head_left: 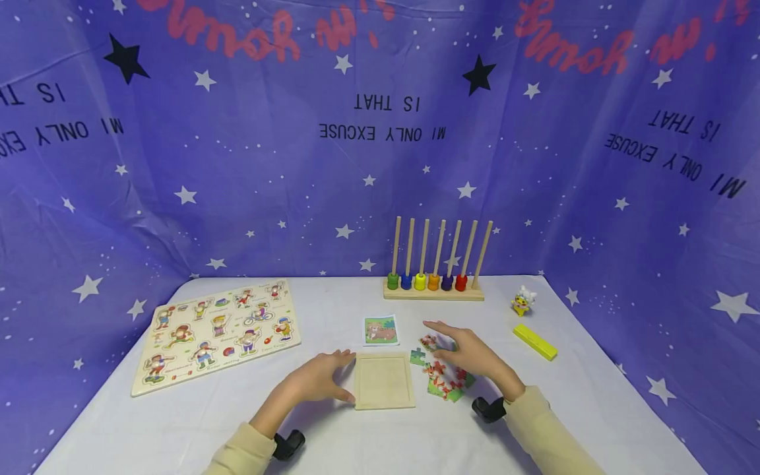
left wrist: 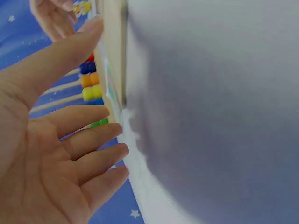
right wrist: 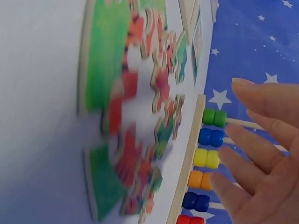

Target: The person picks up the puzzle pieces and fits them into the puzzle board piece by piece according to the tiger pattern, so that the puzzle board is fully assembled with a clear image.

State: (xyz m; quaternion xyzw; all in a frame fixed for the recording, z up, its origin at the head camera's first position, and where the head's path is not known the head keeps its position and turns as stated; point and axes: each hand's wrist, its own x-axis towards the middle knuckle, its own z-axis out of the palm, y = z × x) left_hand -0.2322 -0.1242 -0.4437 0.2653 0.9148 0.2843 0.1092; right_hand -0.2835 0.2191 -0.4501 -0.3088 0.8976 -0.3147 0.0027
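Observation:
A bare wooden puzzle tray (head_left: 383, 380) lies on the white table (head_left: 178, 422) in front of me. My left hand (head_left: 323, 379) is beside its left edge, fingers straight, fingertips touching the tray rim (left wrist: 114, 51). My right hand (head_left: 469, 353) hovers flat and open over a heap of loose jigsaw pieces (head_left: 444, 379), coloured green, orange and white, just right of the tray. The pieces (right wrist: 135, 116) fill the right wrist view, with my straight fingers (right wrist: 261, 154) apart from them. A small picture card (head_left: 380, 330) lies behind the tray.
A wooden abacus rack (head_left: 436, 277) with coloured beads stands at the back. A peg puzzle board (head_left: 216, 333) with cartoon figures lies at the left. A small toy figure (head_left: 522, 300) and a yellow block (head_left: 535, 342) sit at the right. Starry blue cloth surrounds the table.

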